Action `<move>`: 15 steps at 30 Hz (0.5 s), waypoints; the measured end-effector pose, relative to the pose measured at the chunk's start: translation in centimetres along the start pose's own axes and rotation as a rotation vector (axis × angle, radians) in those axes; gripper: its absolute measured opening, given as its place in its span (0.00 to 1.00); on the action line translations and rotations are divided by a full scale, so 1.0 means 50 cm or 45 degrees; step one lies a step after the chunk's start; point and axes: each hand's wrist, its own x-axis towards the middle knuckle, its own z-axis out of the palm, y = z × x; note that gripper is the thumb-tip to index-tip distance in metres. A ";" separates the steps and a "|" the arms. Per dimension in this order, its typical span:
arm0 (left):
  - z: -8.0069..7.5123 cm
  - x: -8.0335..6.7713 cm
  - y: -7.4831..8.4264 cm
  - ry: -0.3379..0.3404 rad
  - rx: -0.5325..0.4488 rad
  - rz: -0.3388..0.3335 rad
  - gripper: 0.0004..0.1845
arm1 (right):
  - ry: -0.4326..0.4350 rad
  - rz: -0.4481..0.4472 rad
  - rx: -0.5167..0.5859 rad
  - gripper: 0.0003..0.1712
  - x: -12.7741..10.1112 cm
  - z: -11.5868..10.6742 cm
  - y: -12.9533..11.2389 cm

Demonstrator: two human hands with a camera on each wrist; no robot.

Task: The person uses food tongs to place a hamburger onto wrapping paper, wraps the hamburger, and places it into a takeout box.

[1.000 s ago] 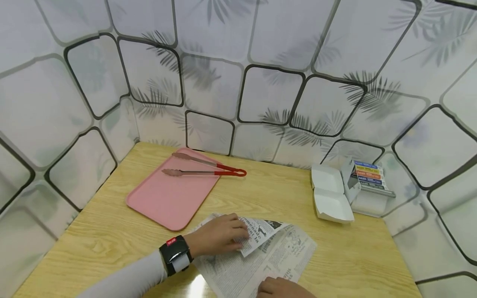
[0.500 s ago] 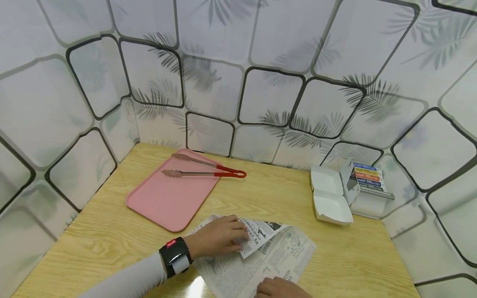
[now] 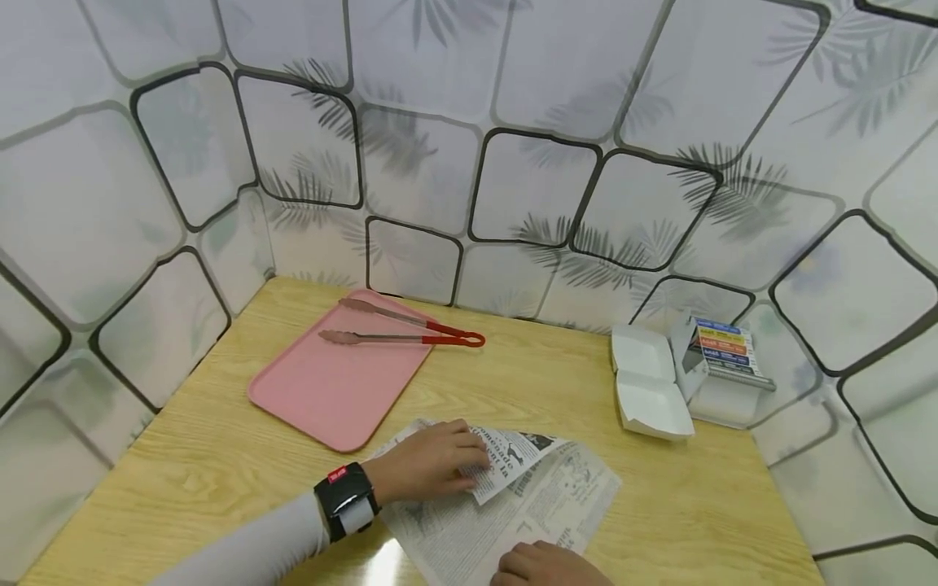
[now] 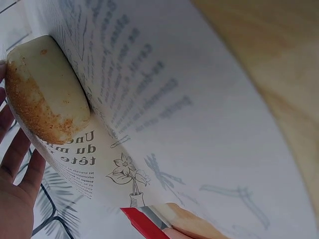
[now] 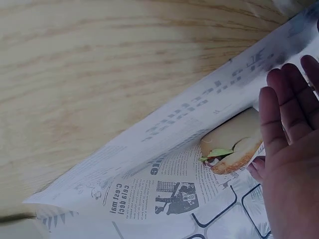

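A sheet of newsprint-style wrapping paper (image 3: pixel 579 480) lies on the table at front centre, one flap folded over. My left hand (image 3: pixel 428 462) lies over that flap and holds it, fingers bent. In the left wrist view a browned bread roll (image 4: pixel 47 92) sits within the folded paper, my left fingers at its side. The right wrist view shows the roll filled like a sandwich (image 5: pixel 232 144), with a green leaf at its end. At the sheet's near edge is my right hand (image 3: pixel 548 566), partly cut off; its fingers look loosely extended in the right wrist view.
A pink tray (image 3: pixel 330 403) stands at the left with red-handled tongs (image 3: pixel 450 335) across its far right edge. An open white takeaway box (image 3: pixel 652 399) is at the right, beside a rack of colourful labelled boxes (image 3: pixel 725 350). A patterned curtain surrounds the table.
My right hand has shifted slightly left along the near edge of the paper. My left hand, the paper, the tray and the tongs stay where they were.
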 end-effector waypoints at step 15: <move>-0.002 0.002 0.001 -0.029 0.002 -0.022 0.13 | -0.057 -0.036 -0.175 0.24 -0.007 0.010 0.010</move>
